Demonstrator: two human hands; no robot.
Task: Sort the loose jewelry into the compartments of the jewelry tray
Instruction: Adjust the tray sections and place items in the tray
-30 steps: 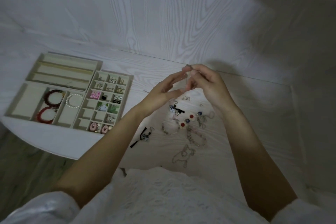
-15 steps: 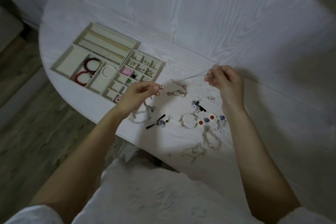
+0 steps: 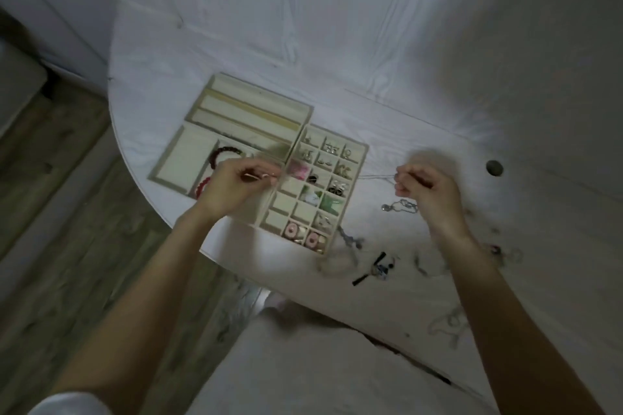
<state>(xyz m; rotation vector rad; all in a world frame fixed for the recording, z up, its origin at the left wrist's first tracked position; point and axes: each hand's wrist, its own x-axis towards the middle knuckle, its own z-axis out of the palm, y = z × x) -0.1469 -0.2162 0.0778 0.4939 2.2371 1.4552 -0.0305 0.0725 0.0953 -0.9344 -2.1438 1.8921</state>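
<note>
While a thin chain [image 3: 377, 176] is pinched at each end by the left hand [image 3: 236, 187] and right hand [image 3: 426, 190] above the tray [image 3: 249, 111], it should be kept taut and lowered flat into a long far slot, clear of the small right compartments.

No lettering, label, brand mark or number can be read anywhere in front of me. The jewelry tray [image 3: 305, 118] under my hands shows only plain cream dividers, and the white table [image 3: 404, 44] carries wood grain and nothing written. The small pieces in the compartments are too blurred and dim for me to make out any marking on them.
</note>
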